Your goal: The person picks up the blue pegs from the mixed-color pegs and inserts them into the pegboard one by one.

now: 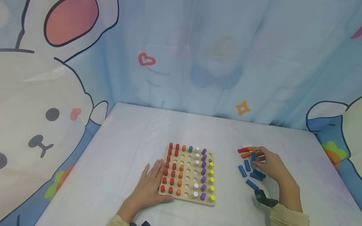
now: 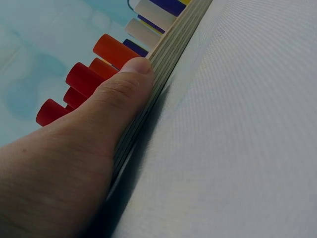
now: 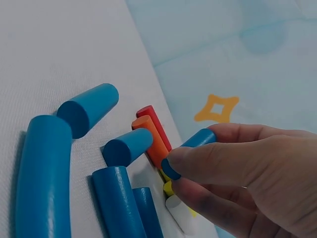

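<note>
A wooden pegboard (image 1: 192, 175) lies on the white table, with red, orange, white, purple and yellow pegs in columns and a single blue peg (image 1: 190, 149) at the back of its column. Along the board's left and front edges rests my left hand (image 1: 151, 186), fingers straight; in the left wrist view the thumb (image 2: 124, 89) presses against the board's side. My right hand (image 1: 270, 163) pinches a blue peg (image 3: 198, 139) between thumb and fingers, above the loose pegs right of the board. Several blue pegs (image 1: 255, 176) lie below that hand.
Behind the loose blue pegs is a small cluster with a red peg (image 1: 242, 150), an orange peg (image 1: 246, 155), and yellow and white ones. A printed cloth backdrop (image 1: 181, 78) rises behind the table. Several holes in the board's middle columns hold no peg.
</note>
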The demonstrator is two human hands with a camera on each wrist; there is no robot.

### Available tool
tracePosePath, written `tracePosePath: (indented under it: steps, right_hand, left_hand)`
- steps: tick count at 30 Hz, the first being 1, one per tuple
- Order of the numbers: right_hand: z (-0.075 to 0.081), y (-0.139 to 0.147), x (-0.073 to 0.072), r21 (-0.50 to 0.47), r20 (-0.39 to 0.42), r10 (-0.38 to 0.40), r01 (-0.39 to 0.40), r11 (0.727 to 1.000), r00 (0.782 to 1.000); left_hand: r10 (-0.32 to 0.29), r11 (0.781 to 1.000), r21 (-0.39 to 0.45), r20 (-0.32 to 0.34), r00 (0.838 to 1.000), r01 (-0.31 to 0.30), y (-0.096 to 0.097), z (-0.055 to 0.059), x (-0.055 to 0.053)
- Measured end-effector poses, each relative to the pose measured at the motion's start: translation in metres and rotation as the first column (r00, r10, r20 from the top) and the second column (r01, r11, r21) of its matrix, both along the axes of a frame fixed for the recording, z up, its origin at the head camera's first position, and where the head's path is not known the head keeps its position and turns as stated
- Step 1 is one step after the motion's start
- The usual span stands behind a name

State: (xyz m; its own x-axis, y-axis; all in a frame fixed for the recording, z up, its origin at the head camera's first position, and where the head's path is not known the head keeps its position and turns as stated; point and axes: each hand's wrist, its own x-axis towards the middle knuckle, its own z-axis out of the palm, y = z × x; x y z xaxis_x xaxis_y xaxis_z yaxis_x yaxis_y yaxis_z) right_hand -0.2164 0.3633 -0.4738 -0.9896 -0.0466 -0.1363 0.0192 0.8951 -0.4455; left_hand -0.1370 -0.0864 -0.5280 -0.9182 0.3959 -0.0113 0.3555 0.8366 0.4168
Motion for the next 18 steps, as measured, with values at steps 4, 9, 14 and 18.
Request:
tracePosePath:
  steps: [4,9,14,18]
  right_hand:
    - [0.001,-0.003,0.0,0.003,-0.019,-0.015,0.015,1.0,1.0]
    - [-0.004,-0.001,-0.004,0.008,-0.017,-0.015,0.015,1.0,1.0]
    - [-0.021,0.01,-0.013,0.017,-0.044,-0.013,0.013,1.0,0.999]
    - [-0.017,0.005,-0.011,0.017,-0.074,-0.006,0.007,1.0,0.997]
  left_hand:
    - [-0.001,1.0,0.002,0.001,1.0,0.001,0.0,0.001,0.001]
    - [-0.001,1.0,0.003,0.009,1.0,0.001,0.0,0.001,0.001]
    - [-0.001,1.0,0.001,0.008,1.0,0.001,0.0,0.001,0.0]
    - [0.001,1.0,-0.001,0.011,1.0,-0.001,0.001,0.001,0.0]
